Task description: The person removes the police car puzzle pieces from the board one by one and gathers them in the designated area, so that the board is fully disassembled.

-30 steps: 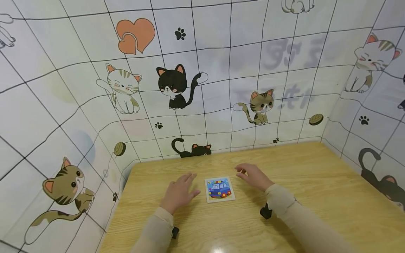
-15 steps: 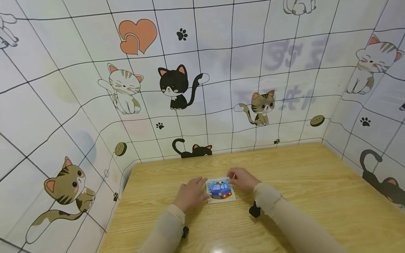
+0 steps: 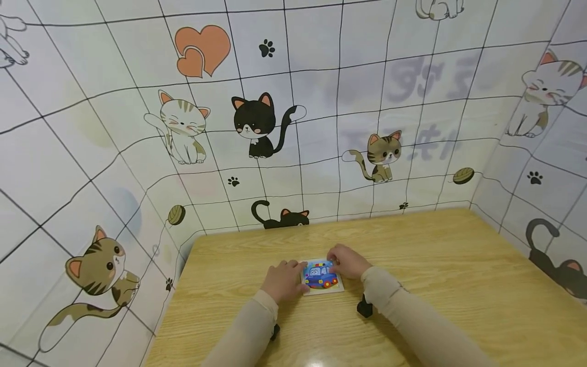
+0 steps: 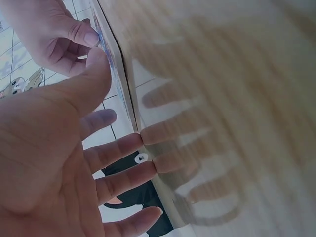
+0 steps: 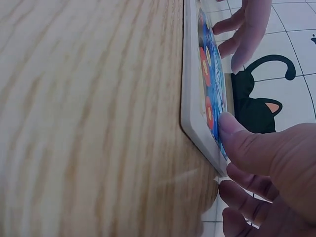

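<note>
One square picture board [image 3: 322,279] lies flat on the wood-grain tabletop [image 3: 440,275], low in the head view between 5 and 6 o'clock from its centre. A blue cartoon car [image 3: 316,273] fills its face, with red wheels toward 5 o'clock.

The left hand [image 3: 283,280] sits at the board's 9 o'clock side. Its grip is spread, fingers straight and the thumb apart at the 8 o'clock corner; whether that thumb presses on the board, I cannot tell.

The right hand [image 3: 350,262] comes in at 2 o'clock. Its grip pinches the board at that corner, the thumb on the face and the fingers curled at the edge.

Both sleeves [image 3: 403,308] are beige, each with a black device at the wrist.

Behind, a gridded wall covering [image 3: 316,148] carries a peeking black cat [image 3: 287,219] and an orange heart [image 3: 213,43] toward 11 o'clock from the board, and a brown striped cat [image 3: 384,153] toward 1.
</note>
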Demonstrator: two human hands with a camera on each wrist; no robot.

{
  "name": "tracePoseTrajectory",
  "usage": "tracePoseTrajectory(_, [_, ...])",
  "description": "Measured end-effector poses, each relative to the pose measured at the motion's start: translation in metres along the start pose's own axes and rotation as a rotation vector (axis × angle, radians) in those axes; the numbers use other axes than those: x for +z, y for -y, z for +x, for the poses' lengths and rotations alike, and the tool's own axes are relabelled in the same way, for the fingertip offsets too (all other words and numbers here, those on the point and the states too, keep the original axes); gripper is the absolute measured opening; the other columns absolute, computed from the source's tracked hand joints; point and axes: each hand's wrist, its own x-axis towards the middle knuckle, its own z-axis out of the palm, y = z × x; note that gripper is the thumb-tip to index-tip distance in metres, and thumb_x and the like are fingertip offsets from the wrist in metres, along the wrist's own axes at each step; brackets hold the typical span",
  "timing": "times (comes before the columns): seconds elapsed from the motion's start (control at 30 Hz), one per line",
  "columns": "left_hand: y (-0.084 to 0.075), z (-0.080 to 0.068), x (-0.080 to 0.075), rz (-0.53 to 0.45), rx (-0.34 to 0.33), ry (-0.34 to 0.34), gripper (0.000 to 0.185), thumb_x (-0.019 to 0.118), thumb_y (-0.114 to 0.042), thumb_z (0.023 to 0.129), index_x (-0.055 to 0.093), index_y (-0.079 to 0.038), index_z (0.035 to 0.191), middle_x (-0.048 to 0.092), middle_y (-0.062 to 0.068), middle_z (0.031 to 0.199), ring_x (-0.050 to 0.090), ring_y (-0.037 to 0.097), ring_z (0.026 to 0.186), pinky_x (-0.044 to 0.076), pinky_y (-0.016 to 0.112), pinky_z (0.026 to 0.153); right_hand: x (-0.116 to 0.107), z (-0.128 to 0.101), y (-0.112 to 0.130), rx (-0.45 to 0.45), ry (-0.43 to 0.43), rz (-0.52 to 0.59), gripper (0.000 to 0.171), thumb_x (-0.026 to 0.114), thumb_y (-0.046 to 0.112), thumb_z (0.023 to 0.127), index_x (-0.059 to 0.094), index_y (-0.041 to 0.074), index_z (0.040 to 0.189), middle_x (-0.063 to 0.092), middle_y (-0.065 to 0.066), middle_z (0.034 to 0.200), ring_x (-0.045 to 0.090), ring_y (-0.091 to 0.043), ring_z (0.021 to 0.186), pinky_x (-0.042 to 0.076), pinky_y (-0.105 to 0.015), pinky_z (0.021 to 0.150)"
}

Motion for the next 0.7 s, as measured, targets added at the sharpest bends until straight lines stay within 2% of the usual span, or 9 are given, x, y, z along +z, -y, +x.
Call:
tracePoseTrajectory(0.2, [0.001, 0.007, 0.006, 0.053, -0.013, 0.002, 0.073, 0.057, -0.067, 0.084, 0.045, -0.028, 0.144, 0.053, 0.000, 0.131, 0.051, 0.023, 0.111, 0.050, 0.047, 0.081, 0.002, 0.003, 0.005, 0.021, 0.004, -0.043, 0.024, 0.078, 0.019, 0.082, 0.067, 0.010, 0.100, 0.056, 0.000, 0.093, 0.054, -0.015, 0.087, 0.048, -0.037, 0.085])
tracePoseTrajectory(0.37, [0.001, 0.010, 0.007, 0.058, -0.035, 0.017, 0.073, 0.056, -0.069, 0.083, 0.047, -0.029, 0.143, 0.051, 0.000, 0.128, 0.049, 0.021, 0.105, 0.050, 0.044, 0.075, 0.004, 0.006, 0.009, 0.037, 0.018, -0.043, 0.022, 0.078, 0.014, 0.082, 0.063, 0.008, 0.096, 0.053, -0.001, 0.091, 0.051, -0.015, 0.083, 0.048, -0.037, 0.082])
tracePoseTrajectory(0.5, [0.001, 0.010, 0.009, 0.035, -0.047, 0.025, 0.073, 0.056, -0.068, 0.083, 0.045, -0.029, 0.144, 0.049, -0.001, 0.131, 0.047, 0.021, 0.109, 0.050, 0.045, 0.075, 0.003, 0.008, 0.013, 0.061, 0.048, -0.026, 0.020, 0.077, 0.010, 0.083, 0.059, 0.006, 0.093, 0.052, -0.003, 0.091, 0.050, -0.017, 0.084, 0.047, -0.038, 0.084])
tracePoseTrajectory(0.63, [0.000, 0.010, 0.010, 0.012, -0.057, 0.048, 0.074, 0.054, -0.069, 0.084, 0.042, -0.029, 0.145, 0.044, -0.002, 0.138, 0.044, 0.023, 0.117, 0.048, 0.050, 0.080, 0.001, 0.008, 0.015, 0.075, 0.073, -0.038, 0.017, 0.075, 0.008, 0.084, 0.058, 0.006, 0.086, 0.051, -0.005, 0.088, 0.048, -0.019, 0.083, 0.046, -0.039, 0.082])
tracePoseTrajectory(0.7, [-0.001, 0.010, 0.010, 0.002, -0.060, 0.059, 0.075, 0.053, -0.070, 0.084, 0.042, -0.029, 0.145, 0.042, -0.003, 0.141, 0.043, 0.023, 0.121, 0.046, 0.053, 0.084, 0.000, 0.007, 0.016, 0.101, 0.077, -0.046, 0.018, 0.074, 0.010, 0.085, 0.057, 0.005, 0.088, 0.049, -0.006, 0.089, 0.048, -0.020, 0.082, 0.045, -0.038, 0.081])
